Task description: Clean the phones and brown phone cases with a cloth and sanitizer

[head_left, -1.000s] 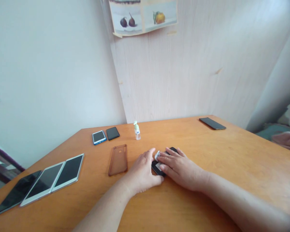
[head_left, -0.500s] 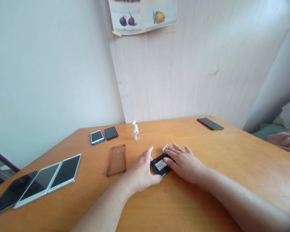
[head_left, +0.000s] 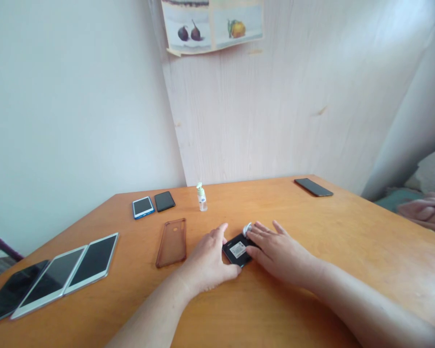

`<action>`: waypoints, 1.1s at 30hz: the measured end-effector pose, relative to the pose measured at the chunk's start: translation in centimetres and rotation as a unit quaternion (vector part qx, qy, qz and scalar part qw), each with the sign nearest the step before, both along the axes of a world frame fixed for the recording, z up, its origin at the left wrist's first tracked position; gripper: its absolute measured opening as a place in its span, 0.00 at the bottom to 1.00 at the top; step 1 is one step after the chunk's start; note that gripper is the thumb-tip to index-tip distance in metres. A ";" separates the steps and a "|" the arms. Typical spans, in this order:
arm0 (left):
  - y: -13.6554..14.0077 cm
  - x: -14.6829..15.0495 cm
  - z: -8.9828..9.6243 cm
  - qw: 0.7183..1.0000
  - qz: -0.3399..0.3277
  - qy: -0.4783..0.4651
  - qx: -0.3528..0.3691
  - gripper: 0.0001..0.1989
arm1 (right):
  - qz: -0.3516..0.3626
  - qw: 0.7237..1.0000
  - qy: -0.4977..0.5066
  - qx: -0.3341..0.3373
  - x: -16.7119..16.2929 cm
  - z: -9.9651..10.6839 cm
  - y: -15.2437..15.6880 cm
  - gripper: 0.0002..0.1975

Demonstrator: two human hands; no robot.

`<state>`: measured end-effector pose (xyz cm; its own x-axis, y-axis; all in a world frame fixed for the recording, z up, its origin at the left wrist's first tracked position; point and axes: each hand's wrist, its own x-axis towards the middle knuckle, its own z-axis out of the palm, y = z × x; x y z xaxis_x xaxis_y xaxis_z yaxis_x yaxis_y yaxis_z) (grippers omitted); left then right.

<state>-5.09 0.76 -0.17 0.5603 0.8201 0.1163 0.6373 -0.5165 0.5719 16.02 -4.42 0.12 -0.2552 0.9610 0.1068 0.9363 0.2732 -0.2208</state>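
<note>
Black phone (head_left: 235,242), label (head_left: 238,250) upward, mid-tabletop (head_left: 257,314), well in from the far edge. Its long axis slants from near left towards the far right corner; I can't tell which end is its top. The left hand (head_left: 208,261) grasps its left end between thumb and fingers. The right hand (head_left: 281,249) lies flat, fingers over a white wad (head_left: 247,229), perhaps pinching it, I can't tell. Wiping seems under way; how much remains is unclear.
</note>
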 end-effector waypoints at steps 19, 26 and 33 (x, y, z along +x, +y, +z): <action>0.7 -0.5 0.4 0.999 0.007 0.028 0.036 0.40 | 0.147 0.988 0.038 -0.029 -2.1 1.3 -2.3 0.20; 0.8 -0.6 0.4 0.998 0.008 0.041 0.036 0.40 | -0.066 0.996 -0.063 0.006 0.9 0.4 0.0 0.20; 0.9 -0.7 0.2 0.999 0.003 0.026 0.044 0.36 | 0.125 0.992 0.023 -0.010 -2.5 1.9 -2.7 0.19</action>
<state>-5.74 1.71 -0.01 0.5623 0.8115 0.1593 0.6683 -0.5593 0.4905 13.55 -7.14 2.03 -0.4813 0.8702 0.1054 0.8284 0.4909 -0.2696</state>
